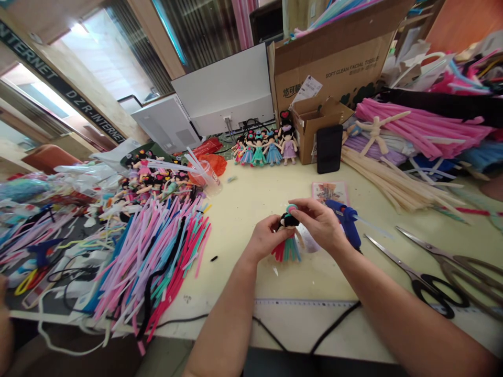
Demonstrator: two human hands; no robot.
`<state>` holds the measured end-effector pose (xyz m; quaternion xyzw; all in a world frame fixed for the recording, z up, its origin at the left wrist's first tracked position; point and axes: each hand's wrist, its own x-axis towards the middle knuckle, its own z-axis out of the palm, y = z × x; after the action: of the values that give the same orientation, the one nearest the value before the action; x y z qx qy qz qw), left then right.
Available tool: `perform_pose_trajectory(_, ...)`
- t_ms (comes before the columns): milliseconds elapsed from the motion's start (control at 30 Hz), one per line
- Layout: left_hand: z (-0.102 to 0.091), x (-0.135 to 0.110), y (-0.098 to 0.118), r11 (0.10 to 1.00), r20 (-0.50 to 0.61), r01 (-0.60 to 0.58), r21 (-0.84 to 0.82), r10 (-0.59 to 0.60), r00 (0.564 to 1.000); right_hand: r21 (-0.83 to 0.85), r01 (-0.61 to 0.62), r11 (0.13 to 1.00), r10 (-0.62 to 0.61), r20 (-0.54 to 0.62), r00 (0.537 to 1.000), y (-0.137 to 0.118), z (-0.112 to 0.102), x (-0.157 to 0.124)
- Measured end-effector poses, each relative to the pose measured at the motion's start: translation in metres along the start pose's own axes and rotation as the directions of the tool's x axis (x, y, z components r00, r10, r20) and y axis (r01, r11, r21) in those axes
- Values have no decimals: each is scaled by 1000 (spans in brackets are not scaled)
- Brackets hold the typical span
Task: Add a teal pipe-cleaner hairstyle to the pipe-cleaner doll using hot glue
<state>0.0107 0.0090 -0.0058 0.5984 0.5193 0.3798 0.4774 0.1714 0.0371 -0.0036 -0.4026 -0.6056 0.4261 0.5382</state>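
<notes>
A small pipe-cleaner doll with black hair and a skirt of red, green and blue strands is between my hands, above the table. My left hand is closed around the doll's head and upper body from the left. With thumb and fingers, my right hand pinches a small pink and teal piece on top of the head. My fingers hide part of the doll. Just right of my right hand lies a blue hot glue gun with a clear glue stick in it.
Two pairs of scissors lie at right. Many coloured pipe cleaners are heaped at left. Finished dolls stand at the back beside a phone and cardboard boxes. A plastic cup stands back left. Cables cross the front edge.
</notes>
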Motion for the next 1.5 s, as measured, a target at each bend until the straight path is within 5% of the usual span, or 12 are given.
perform_pose_trajectory(167,0,0,1,1000,-4,1,-23,-1,1000,-16,-16,1000,16,-16,1000,-3,0,-1)
perform_pose_trajectory(533,-11,7,-3,939,-107,35,-341,-76,991,-36,-117,992,118,23,993,4,-3,2)
perform_pose_trajectory(1067,-13,8,-4,915,-107,24,-402,-73,992,5,-178,984,177,36,984,6,-2,2)
perform_pose_trajectory(1500,-14,7,-1,926,-133,38,-376,-95,987,332,-400,854,399,74,914,-2,-3,6)
